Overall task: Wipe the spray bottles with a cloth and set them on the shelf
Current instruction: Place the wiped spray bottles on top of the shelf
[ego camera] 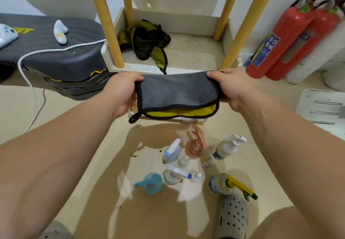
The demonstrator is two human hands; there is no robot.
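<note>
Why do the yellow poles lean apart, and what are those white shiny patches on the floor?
Head view: the wide-angle lens splays the yellow poles outward; the patches are light glaring off the floor; soft shadows fall below the cloth, by the slightly blurry spray bottles.

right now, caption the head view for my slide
Left hand and right hand hold a grey-and-yellow cloth before the shelf, spray bottles grouped on the floor.
</note>
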